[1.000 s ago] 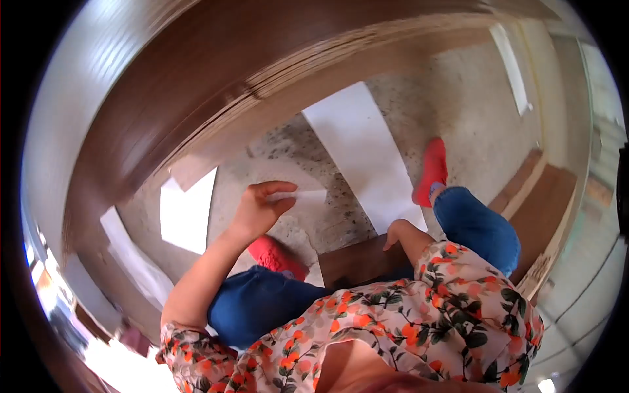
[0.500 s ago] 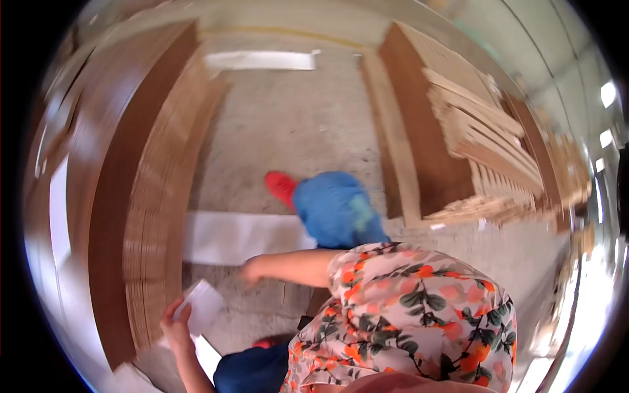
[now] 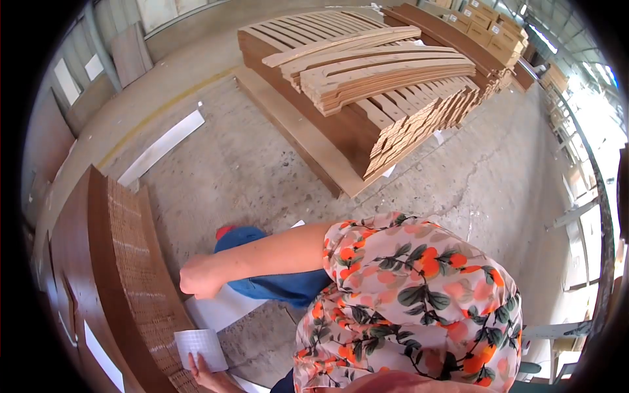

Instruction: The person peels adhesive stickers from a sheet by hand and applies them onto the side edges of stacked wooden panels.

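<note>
My left hand (image 3: 206,374), low in the view, has its fingers and thumb around a small white gridded sheet (image 3: 200,348), beside the stack of brown boards (image 3: 141,275). Above and slightly left of it is my right hand (image 3: 200,276), with the arm stretched across my body. Its fingers are curled closed near the stack's edge, and what they hold, if anything, is hidden. A white strip (image 3: 226,308) lies on the floor beneath my right forearm, partly covered by my blue-trousered leg.
A pallet of slotted boards (image 3: 386,124) stands ahead, with curved pieces (image 3: 386,73) on top. A long white strip (image 3: 164,145) lies on the floor at the left. Cartons (image 3: 481,23) are piled far back. A metal rail (image 3: 599,223) curves along the right.
The view has swung right and upward, bringing the slotted boards to the front. My left hand still has the white sheet. My right hand has moved across to the board stack.
</note>
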The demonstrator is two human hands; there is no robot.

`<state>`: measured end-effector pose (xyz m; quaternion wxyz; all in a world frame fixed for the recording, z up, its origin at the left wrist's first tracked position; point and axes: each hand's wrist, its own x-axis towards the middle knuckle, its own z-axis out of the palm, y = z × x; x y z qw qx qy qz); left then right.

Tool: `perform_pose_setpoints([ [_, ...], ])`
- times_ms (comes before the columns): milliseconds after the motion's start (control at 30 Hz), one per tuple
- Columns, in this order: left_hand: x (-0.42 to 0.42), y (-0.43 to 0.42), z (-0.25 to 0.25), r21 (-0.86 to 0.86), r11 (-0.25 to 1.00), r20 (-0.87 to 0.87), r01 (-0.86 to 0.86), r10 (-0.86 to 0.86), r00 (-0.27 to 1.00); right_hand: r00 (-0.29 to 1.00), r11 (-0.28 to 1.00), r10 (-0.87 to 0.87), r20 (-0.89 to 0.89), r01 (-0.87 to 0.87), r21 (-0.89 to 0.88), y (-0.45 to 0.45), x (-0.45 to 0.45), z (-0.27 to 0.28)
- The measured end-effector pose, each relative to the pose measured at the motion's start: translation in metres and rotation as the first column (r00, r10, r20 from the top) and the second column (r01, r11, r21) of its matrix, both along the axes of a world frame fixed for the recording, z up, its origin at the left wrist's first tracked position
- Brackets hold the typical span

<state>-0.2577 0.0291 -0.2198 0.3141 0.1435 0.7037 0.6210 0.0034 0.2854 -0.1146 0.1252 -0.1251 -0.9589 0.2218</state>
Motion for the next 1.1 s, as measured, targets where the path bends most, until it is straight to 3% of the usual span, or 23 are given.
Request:
perform_pose_setpoints([
  [67, 0.000, -0.005, -0.002, -0.139, 0.985, -0.050, -0.100, 0.094, 0.994, 0.994, 0.995, 0.073, -0.085, -0.078, -0.057, -0.006, -0.015, 0.014],
  [133, 0.040, -0.021, 0.025, -0.002, 1.000, 0.065, 0.009, -0.009, 0.998, 0.959, 0.967, 0.204, -0.199, -0.229, -0.111, -0.034, -0.014, 0.030],
  [233, 0.100, -0.035, 0.076, 0.026, 1.000, -0.014, -0.011, 0.012, 1.000, 0.979, 0.908, 0.156, -0.132, -0.194, -0.371, -0.066, -0.007, 0.047],
  [267, 0.116, -0.043, 0.092, 0.010, 0.999, -0.057, -0.046, 0.047, 0.997, 0.969, 0.879, 0.140, -0.202, -0.216, -0.425, -0.074, -0.011, 0.035],
  [300, 0.129, -0.056, 0.104, -0.020, 0.998, -0.088, -0.058, 0.056, 0.995, 0.977, 0.874, 0.126, -0.174, -0.192, -0.447, -0.091, -0.008, 0.043],
  [333, 0.144, -0.058, 0.119, -0.127, 0.989, -0.181, -0.078, 0.055, 0.982, 0.977, 0.790, 0.112, -0.184, -0.200, -0.580, -0.089, -0.006, 0.035],
  [367, 0.159, -0.058, 0.125, 0.005, 0.996, -0.144, -0.089, 0.089, 0.986, 0.973, 0.713, 0.131, -0.189, -0.225, -0.664, -0.090, 0.004, 0.039],
  [400, 0.174, -0.058, 0.129, 0.178, 0.979, 0.035, -0.099, 0.094, 0.995, 0.976, 0.657, 0.117, -0.182, -0.213, -0.724, -0.092, 0.014, 0.045],
  [500, 0.230, -0.038, 0.158, 0.250, 0.962, 0.010, -0.106, 0.107, 0.994, 0.986, 0.666, 0.110, -0.122, -0.164, -0.727, -0.086, 0.058, 0.070],
  [533, 0.179, -0.132, 0.146, 0.327, 0.940, 0.040, -0.101, 0.093, 0.995, 0.984, 0.626, 0.153, -0.091, -0.167, -0.762, -0.185, 0.004, 0.076],
  [600, 0.183, -0.134, 0.148, 0.346, 0.933, -0.010, -0.095, 0.105, 0.994, 0.966, 0.426, 0.229, -0.123, -0.214, -0.879, -0.192, 0.002, 0.083],
  [733, 0.188, -0.140, 0.163, 0.368, 0.929, -0.080, -0.043, 0.078, 0.994, 0.950, 0.346, 0.192, -0.248, -0.302, -0.888, -0.200, -0.004, 0.086],
  [833, 0.190, -0.140, 0.166, 0.349, 0.937, -0.104, -0.021, 0.061, 0.993, 0.955, 0.406, 0.211, -0.209, -0.280, -0.870, -0.202, -0.002, 0.082],
  [1100, 0.184, -0.145, 0.169, 0.240, 0.966, -0.131, -0.094, 0.128, 0.983, 0.938, 0.408, 0.242, -0.249, -0.331, -0.851, -0.206, -0.017, 0.071],
])
